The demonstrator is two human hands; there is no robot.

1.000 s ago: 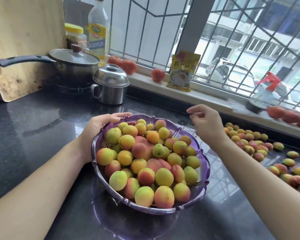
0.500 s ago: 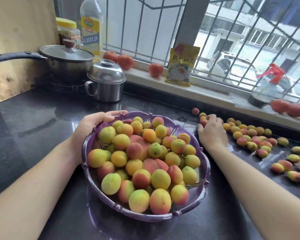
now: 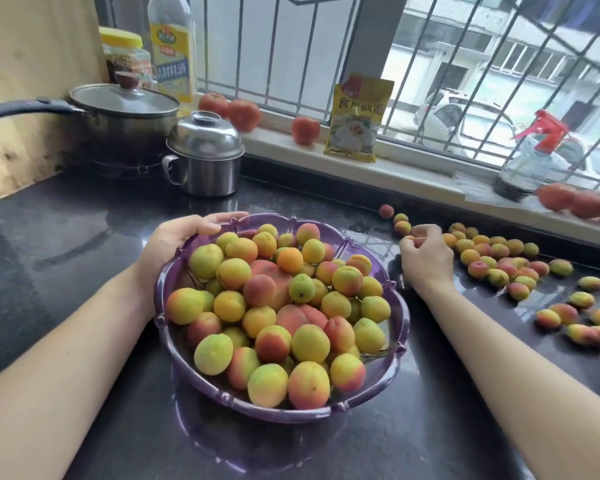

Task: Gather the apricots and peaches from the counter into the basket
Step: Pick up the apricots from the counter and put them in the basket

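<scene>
The dark stone counter [image 3: 66,237] fills the near and left of the view, glossy enough to mirror the window bars. Along its far edge runs a pale windowsill [image 3: 395,168] under a barred window [image 3: 465,64].

In the middle of the counter sits the purple basket [image 3: 400,327], a scalloped plastic bowl heaped with apricots and peaches [image 3: 284,306] in yellow, green and red (two or three larger, pinker fruits lie half buried in the pile). The left hand [image 3: 177,244] grips the basket's far-left rim, fingers curled over the edge and touching the fruit just inside.

At the far left a lidded saucepan [image 3: 125,112] with a long dark handle stands on a burner, and just right of it a small steel lidded pot [image 3: 205,157]. Behind them are a tall oil bottle [image 3: 170,50] and a yellow-capped jar [image 3: 125,57].

To the right of the basket, a scatter of loose apricots [image 3: 499,261] lies on the counter, stretching from the sill's foot toward the near right. The right hand [image 3: 426,258] rests at the left end of that scatter, knuckles up, its fingers curled down and closed around one small orange apricot [image 3: 411,240]; other fruit lie just beside its fingertips.

On the sill stand a yellow packet [image 3: 357,119], a clear spray bottle [image 3: 530,161] with a red trigger, and several tomatoes [image 3: 243,114].
</scene>
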